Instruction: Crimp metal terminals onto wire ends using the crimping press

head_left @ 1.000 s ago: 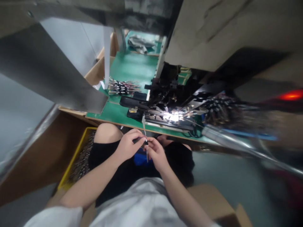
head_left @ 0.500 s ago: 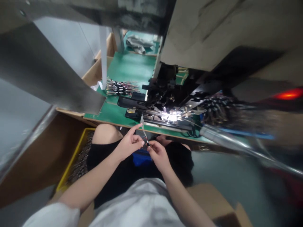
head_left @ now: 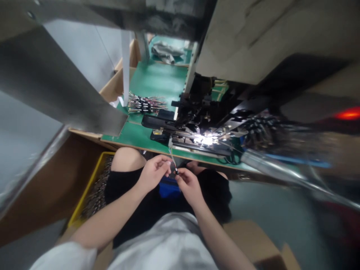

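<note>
A machine [head_left: 236, 45] with a pale housing and a brightly lit working area fills the upper right, standing over a green table [head_left: 157, 80]. Left of the person's legs sits a yellow crate [head_left: 84, 195] filled with small, blurred pieces. A bundle of wires [head_left: 146, 104] with dark bands lies on the table, left of the machine. In front of the table edge, the left hand [head_left: 153, 173] has its thumb and fingertips drawn close together beside a thin cable [head_left: 172, 154]; whether they grip it, I cannot tell. The right hand [head_left: 191, 184] pinches the cable's dark lower part between thumb and fingers, the cable rising from there to a pale connector [head_left: 170, 142] near the table's front edge
</note>
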